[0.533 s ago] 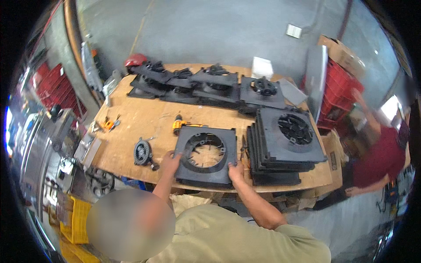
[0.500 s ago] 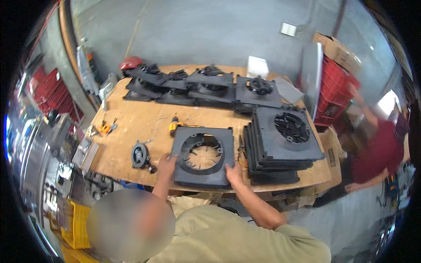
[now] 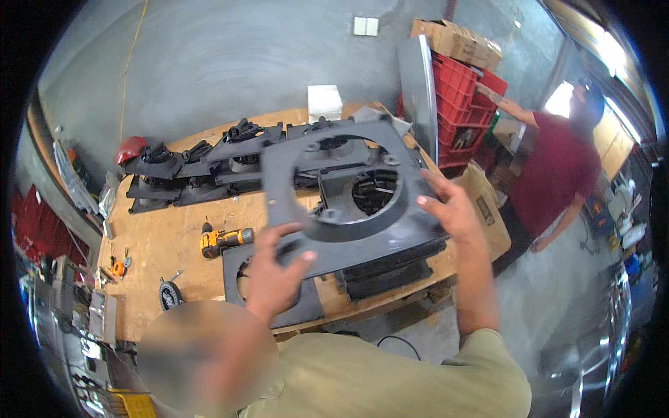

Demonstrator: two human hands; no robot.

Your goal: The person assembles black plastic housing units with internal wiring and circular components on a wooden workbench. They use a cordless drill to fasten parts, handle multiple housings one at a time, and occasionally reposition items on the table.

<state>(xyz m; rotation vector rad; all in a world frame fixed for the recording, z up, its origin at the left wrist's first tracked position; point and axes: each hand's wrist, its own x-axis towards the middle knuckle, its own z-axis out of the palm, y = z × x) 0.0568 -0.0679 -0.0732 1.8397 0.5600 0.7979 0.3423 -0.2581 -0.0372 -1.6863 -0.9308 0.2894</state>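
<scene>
A black square panel with a large round opening (image 3: 348, 249) is raised over the table, tilted, between my two hands. My left hand (image 3: 279, 275) grips its near left edge, fingers and thumb apart on the edge. My right hand (image 3: 451, 205) holds its right edge, thumb on top. Below my left hand, another black panel (image 3: 303, 313) lies at the table's front edge, partly covered. Under the raised panel stands a stack of black panels (image 3: 387, 279); the top one's round grille (image 3: 376, 191) shows through the opening.
A yellow drill (image 3: 224, 240), a black round part (image 3: 169, 295) and an orange-handled tool (image 3: 118, 267) lie on the wooden table (image 3: 150, 240). More black panels (image 3: 202, 184) line its back. A co-worker in a maroon shirt (image 3: 561, 164) stands right, by red crates (image 3: 456, 90).
Both hands have lifted the panel off the table and carried it right, over the stack. Another panel now shows where it was. The view has swung right.
</scene>
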